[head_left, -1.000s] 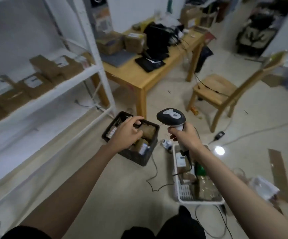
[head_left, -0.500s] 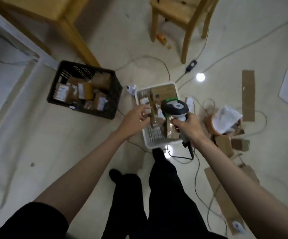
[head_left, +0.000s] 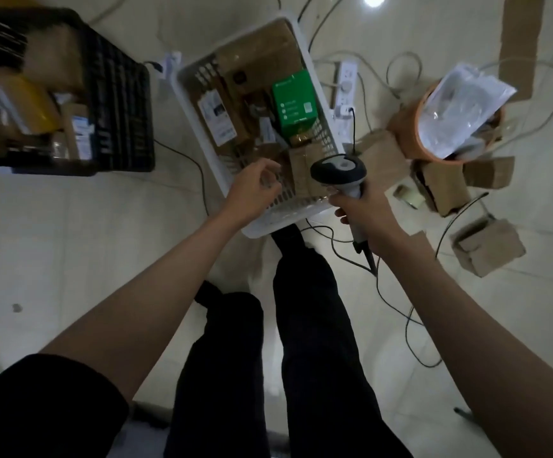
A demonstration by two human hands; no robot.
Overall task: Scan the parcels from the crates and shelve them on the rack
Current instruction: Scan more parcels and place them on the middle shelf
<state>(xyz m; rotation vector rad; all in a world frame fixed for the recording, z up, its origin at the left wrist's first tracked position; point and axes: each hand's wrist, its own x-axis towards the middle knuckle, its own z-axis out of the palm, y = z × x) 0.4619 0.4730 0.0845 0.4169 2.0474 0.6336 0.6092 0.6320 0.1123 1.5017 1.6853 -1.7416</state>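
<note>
Two crates, black crate (head_left: 119, 104) beside white crate (head_left: 321, 127); left hand (head_left: 253, 190) loose, right hand (head_left: 364, 209) gripping scanner (head_left: 339, 170).

From my feed I see two bare forearms reaching out from the bottom corners of the frame. The left arm (head_left: 143, 302) carries a short black sleeve (head_left: 40, 408) that ends above the elbow with a plain hem; no print or logo shows on it. The right arm (head_left: 460, 319) is bare all the way to the frame edge, so I cannot tell its sleeve. Both hands, left (head_left: 252, 190) and right (head_left: 362, 213), wear no gloves, rings or watch that I can make out. Below, the legs are in plain black trousers (head_left: 315, 342), loosely cut, with dark footwear (head_left: 286, 234) at the ends, too dim to detail.
</note>
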